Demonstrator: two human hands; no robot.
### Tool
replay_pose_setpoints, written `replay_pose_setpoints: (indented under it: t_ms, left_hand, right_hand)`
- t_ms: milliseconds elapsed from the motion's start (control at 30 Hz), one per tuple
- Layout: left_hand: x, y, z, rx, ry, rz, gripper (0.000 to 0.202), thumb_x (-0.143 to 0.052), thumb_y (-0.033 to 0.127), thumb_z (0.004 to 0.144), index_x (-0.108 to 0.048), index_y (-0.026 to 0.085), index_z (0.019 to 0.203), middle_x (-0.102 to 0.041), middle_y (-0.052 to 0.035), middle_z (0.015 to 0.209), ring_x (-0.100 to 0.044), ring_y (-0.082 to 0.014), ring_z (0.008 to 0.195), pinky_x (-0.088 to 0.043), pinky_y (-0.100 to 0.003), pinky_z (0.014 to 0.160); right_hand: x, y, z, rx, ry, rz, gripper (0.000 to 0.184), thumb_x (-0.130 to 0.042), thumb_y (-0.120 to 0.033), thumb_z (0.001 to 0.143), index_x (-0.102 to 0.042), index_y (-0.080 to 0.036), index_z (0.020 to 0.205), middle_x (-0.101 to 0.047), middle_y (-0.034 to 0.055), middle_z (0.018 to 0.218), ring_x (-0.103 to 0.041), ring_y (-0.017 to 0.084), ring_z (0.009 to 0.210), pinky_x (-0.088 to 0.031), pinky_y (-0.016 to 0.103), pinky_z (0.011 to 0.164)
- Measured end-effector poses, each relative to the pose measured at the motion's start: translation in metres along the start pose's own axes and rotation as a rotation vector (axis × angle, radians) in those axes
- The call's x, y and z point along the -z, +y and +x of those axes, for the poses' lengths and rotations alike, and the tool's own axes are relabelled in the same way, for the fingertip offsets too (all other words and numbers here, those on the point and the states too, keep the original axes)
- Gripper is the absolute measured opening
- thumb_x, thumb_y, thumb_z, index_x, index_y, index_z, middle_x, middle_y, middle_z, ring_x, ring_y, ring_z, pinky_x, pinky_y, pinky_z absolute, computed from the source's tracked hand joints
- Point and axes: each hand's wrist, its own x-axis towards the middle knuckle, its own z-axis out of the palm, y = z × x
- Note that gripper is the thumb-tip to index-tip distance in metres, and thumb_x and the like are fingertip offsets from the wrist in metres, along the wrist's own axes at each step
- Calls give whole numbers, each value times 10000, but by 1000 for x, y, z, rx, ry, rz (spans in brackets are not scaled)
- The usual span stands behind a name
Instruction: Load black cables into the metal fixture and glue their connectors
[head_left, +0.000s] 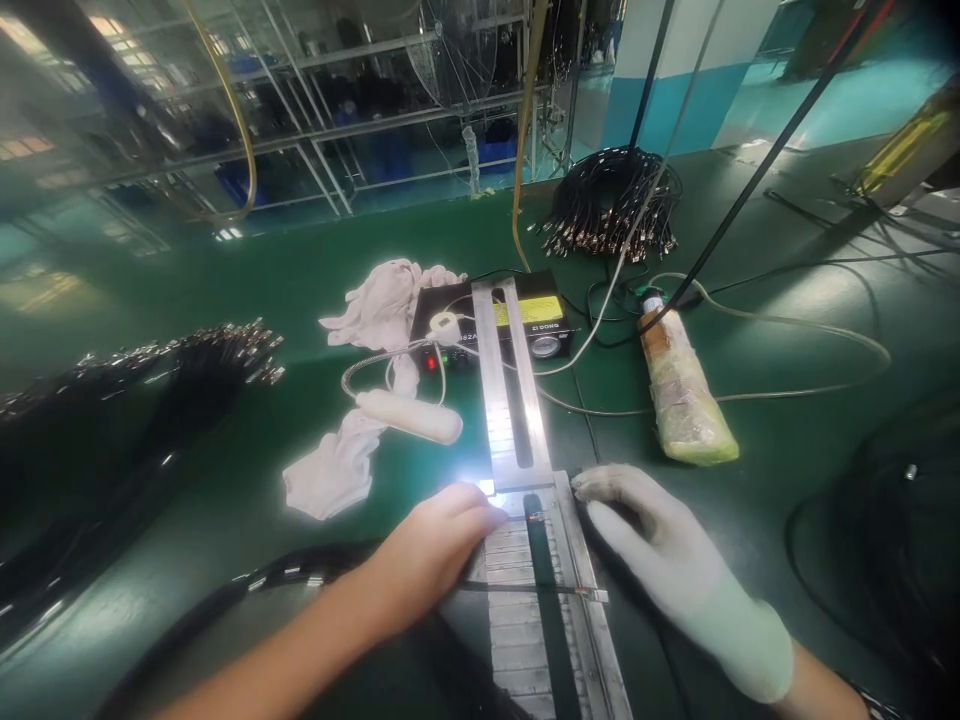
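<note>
A long metal jig (pixel 517 420) with a slot down its middle lies on the green table (pixel 225 290) in front of me. My bare left hand (pixel 439 545) rests on the jig's left side, fingers curled down against the metal beside a bright glare spot. My right hand (pixel 679 575), in a white glove, lies on the jig's right edge with fingers bent and fingertips touching the metal. A thin black cable (pixel 525 590) crosses the jig between my hands. Whether either hand pinches it is hidden.
A black control box (pixel 540 320) with a yellow label sits behind the jig. White rags (pixel 382 300), a white pen-shaped tool (pixel 409 415), a wrapped tube (pixel 686 395), and bundles of black cables at the far back (pixel 611 205) and left (pixel 150 385) surround it.
</note>
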Motion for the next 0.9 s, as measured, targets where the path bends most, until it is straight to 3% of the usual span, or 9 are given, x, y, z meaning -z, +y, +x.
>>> replay_pose_setpoints:
  t_ms: [167, 300, 467, 567, 667, 767, 900]
  left_hand:
    - [-16, -6, -20, -9, 165, 289, 436, -272, 157, 1015, -602, 312, 1253, -521, -28, 824, -464, -172, 747, -369, -314, 677]
    - [-12, -3, -27, 48, 48, 247, 490, -232, 109, 1000, -514, 307, 1350, -521, -16, 799, -454, -178, 743, -350, -347, 729]
    - [-7, 19, -27, 109, -14, 102, 342, -341, 260, 1033, -494, 295, 1337, -589, -34, 944, -500, -201, 860, -375, -397, 857]
    - [-16, 32, -30, 92, -24, 21, 268, -428, 326, 1007, -521, 252, 1247, -598, -66, 1057, -514, -228, 941, -417, -379, 857]
    - [-22, 37, -31, 159, -69, -104, 178, -385, 260, 1008, -559, 236, 1038, -571, -46, 988, -533, -194, 883, -449, -292, 749]
    - [-13, 36, -30, 175, -73, -182, 196, -360, 205, 1015, -544, 224, 947, -535, -24, 950, -541, -149, 843, -451, -245, 739]
    - [8, 27, -26, 114, 11, -90, 162, -410, 157, 1009, -546, 231, 1058, -553, -31, 1013, -534, -148, 917, -450, -245, 806]
  right_hand:
    - [0, -4, 2, -7, -16, -10, 177, -537, -340, 937, -678, -238, 907, -699, 55, 1001, -664, 242, 965, -564, 395, 905]
    - [-1, -6, 2, -37, -27, -11, 187, -530, -361, 945, -668, -240, 913, -688, 46, 1001, -652, 236, 962, -548, 397, 909]
    - [-1, -6, 1, -31, -39, 17, 212, -503, -376, 964, -657, -236, 923, -680, 55, 1016, -637, 238, 975, -540, 405, 896]
    - [-1, -7, 0, -23, -42, 18, 227, -486, -380, 971, -654, -234, 928, -680, 57, 1002, -635, 237, 966, -533, 412, 898]
    - [-1, -6, -1, -23, -39, 20, 229, -482, -382, 971, -654, -236, 934, -682, 56, 1003, -636, 238, 971, -530, 409, 902]
    - [-1, -4, -1, -35, -36, 27, 215, -502, -382, 959, -657, -238, 920, -683, 52, 1007, -640, 239, 973, -532, 398, 900]
    - [-1, -2, -1, -62, -46, 35, 211, -517, -387, 950, -663, -239, 918, -680, 50, 1007, -639, 240, 974, -525, 405, 918]
